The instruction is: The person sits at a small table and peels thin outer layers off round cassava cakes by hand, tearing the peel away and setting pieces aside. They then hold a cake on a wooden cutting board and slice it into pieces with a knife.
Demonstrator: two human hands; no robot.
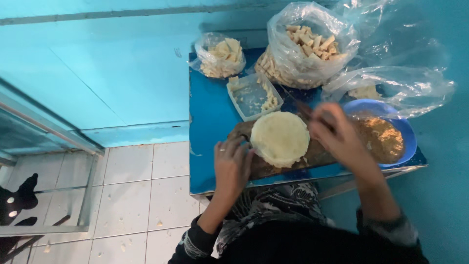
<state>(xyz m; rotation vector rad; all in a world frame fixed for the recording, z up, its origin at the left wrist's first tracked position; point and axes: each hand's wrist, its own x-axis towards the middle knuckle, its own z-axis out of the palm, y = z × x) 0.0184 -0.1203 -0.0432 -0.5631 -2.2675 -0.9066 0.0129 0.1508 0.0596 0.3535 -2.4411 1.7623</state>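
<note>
Cool, even light from overhead fills the scene, giving the turquoise painted wall (112, 73) and the glossy blue worktop (210, 122) a strong cyan cast. Bright glare streaks the crumpled clear plastic bags (391, 88), washing out what lies inside them, and a paler sheen sits on the white floor tiles (132, 195). Shadows are soft and short, deepest under the worktop's front edge. The person's right hand (339, 137) is smeared by motion blur, its fingers indistinct; the left hand (232, 164) is sharper. The wide lens bends the wall's lines near the top and left edges. Fine detail is soft and slightly noisy throughout, and the dark clothing at the bottom loses detail.
</note>
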